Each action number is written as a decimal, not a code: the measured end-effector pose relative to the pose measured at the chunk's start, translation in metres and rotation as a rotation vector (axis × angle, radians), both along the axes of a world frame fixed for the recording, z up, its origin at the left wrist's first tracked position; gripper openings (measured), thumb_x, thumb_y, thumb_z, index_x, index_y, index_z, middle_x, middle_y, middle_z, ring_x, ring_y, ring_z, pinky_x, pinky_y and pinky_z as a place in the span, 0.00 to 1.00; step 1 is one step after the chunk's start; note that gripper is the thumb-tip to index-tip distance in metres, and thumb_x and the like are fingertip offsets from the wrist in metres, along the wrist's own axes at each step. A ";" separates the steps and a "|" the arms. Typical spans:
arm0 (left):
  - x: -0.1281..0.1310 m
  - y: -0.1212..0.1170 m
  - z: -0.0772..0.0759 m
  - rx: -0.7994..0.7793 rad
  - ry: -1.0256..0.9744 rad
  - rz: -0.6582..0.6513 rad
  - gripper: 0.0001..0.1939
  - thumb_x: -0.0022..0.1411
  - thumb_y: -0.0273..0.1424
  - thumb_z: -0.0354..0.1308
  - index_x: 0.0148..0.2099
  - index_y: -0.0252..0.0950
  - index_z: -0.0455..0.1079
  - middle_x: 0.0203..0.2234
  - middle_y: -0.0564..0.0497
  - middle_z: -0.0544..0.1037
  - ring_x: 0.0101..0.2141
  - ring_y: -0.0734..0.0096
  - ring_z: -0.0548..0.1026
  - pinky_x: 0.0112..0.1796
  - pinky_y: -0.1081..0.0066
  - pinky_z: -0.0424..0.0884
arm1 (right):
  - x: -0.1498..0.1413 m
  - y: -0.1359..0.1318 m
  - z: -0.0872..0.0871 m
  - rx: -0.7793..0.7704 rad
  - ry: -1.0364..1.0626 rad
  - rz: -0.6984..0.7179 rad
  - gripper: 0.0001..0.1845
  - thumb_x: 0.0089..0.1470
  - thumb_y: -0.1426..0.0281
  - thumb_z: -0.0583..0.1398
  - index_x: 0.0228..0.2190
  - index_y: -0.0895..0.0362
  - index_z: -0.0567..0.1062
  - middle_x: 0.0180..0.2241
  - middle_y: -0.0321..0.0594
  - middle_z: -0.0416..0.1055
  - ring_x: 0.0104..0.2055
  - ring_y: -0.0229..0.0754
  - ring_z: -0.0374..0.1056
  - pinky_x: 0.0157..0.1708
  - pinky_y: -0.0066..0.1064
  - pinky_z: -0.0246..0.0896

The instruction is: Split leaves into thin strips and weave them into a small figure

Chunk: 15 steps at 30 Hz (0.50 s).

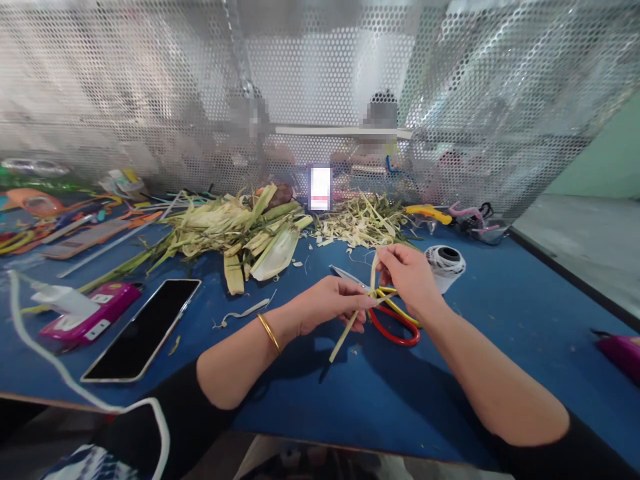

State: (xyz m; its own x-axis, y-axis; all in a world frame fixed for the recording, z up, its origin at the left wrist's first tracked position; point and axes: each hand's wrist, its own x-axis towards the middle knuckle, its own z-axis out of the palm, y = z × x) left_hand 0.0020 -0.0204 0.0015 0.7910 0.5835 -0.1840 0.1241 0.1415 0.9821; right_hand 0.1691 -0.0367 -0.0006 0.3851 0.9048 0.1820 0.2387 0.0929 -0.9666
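Pale green-yellow plant strips (342, 337) cross between my two hands, just above the blue table. My left hand (334, 301) is closed, pinching the strips where they meet, with one end sticking out below. Beside it, my right hand (406, 275) grips the upper part of a strip (374, 268) that rises between thumb and fingers. Directly beneath lie scissors with red and yellow handles (400, 339), their blades partly covered by my hands. A roll of white-and-black thread (445, 267) stands just right of my right hand.
A heap of leafy husks (215, 227) and a pile of shredded scraps (360, 220) lie at the back, before a perforated metal screen (320, 67). On the left are a phone (145, 330) and a purple power strip (100, 313) with a white cable (65, 373). Yellow-handled snips (429, 213) lie back right.
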 end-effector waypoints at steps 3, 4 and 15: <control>0.004 -0.005 -0.001 0.027 0.057 0.080 0.16 0.47 0.41 0.66 0.22 0.33 0.71 0.15 0.53 0.71 0.18 0.76 0.70 0.24 0.75 0.67 | -0.003 0.000 -0.002 -0.018 0.049 0.024 0.14 0.45 0.60 0.61 0.18 0.56 0.68 0.17 0.31 0.66 0.15 0.31 0.58 0.17 0.27 0.51; 0.005 -0.006 -0.002 0.030 0.068 0.100 0.16 0.47 0.40 0.66 0.21 0.33 0.70 0.13 0.54 0.70 0.17 0.77 0.69 0.24 0.75 0.66 | -0.004 0.001 -0.004 -0.020 0.087 0.013 0.15 0.44 0.59 0.62 0.18 0.56 0.68 0.16 0.31 0.66 0.15 0.32 0.58 0.17 0.27 0.51; 0.004 0.001 -0.004 -0.108 0.036 0.283 0.09 0.47 0.35 0.66 0.25 0.33 0.76 0.20 0.49 0.77 0.20 0.76 0.71 0.26 0.73 0.68 | 0.004 0.000 -0.006 0.260 -0.425 -0.145 0.09 0.54 0.63 0.57 0.31 0.56 0.73 0.33 0.43 0.73 0.33 0.44 0.69 0.34 0.36 0.61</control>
State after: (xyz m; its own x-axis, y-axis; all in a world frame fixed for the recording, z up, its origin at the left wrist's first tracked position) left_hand 0.0061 -0.0192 -0.0024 0.5917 0.7552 -0.2820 0.0997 0.2786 0.9552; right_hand 0.1728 -0.0366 -0.0070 0.3462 0.7515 0.5616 0.6335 0.2542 -0.7308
